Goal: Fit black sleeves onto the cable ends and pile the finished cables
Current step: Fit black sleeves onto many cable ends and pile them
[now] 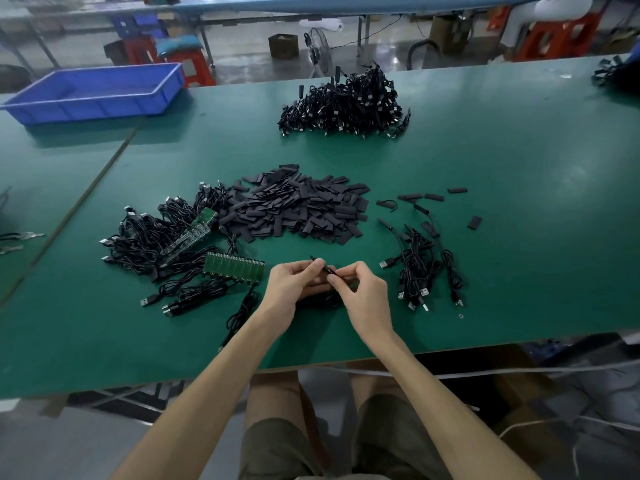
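Observation:
My left hand (294, 285) and my right hand (360, 289) meet above the near middle of the green table (519, 140). Between their fingertips is a thin black cable end with a black sleeve (322, 266); both hands pinch it. The rest of that cable hangs dark under my palms. A heap of loose black sleeves (298, 209) lies just beyond my hands. Cables joined to green circuit boards (180, 247) lie to the left. A small pile of cables (422, 268) lies to the right.
A large pile of black cables (346, 105) sits at the far middle of the table. A blue plastic tray (97, 91) stands at the far left. A few stray sleeves (474, 222) lie right of the heap. The table's front edge runs just below my wrists.

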